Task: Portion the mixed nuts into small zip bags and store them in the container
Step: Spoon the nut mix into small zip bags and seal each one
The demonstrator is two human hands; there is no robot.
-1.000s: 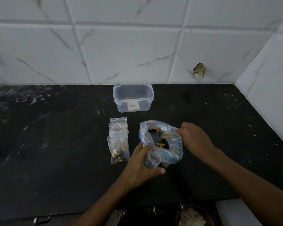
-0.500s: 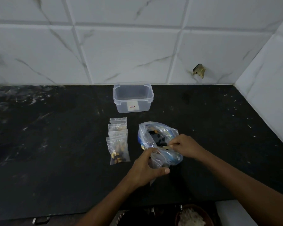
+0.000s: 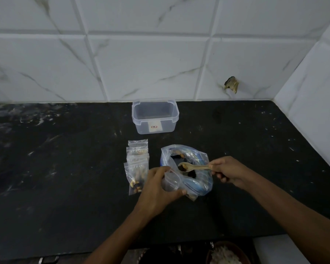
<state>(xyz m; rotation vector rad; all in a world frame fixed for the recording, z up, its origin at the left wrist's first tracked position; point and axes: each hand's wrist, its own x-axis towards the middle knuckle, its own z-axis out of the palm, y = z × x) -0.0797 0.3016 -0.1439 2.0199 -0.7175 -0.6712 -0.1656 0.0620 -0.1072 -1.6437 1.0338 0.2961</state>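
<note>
On the black counter a large clear bag of mixed nuts [image 3: 195, 159] lies open. My right hand [image 3: 230, 171] pinches the handle of a small wooden spoon [image 3: 193, 167], whose bowl carries dark nuts above the big bag. My left hand [image 3: 158, 189] grips a small clear zip bag [image 3: 171, 181], its mouth held open just left of the spoon's bowl. Several filled small zip bags [image 3: 137, 166] lie overlapping in a row to the left. A clear plastic container [image 3: 155, 116] without a lid stands at the back by the wall.
White marble tiles form the back wall and the right side wall [image 3: 312, 92]. The counter's front edge runs along the bottom. Below it a brown bowl with white contents [image 3: 225, 254] shows at the lower right.
My right hand has pulled back to the right and lifted the spoon out of the big bag with nuts on it. My left hand keeps holding the small bag.
</note>
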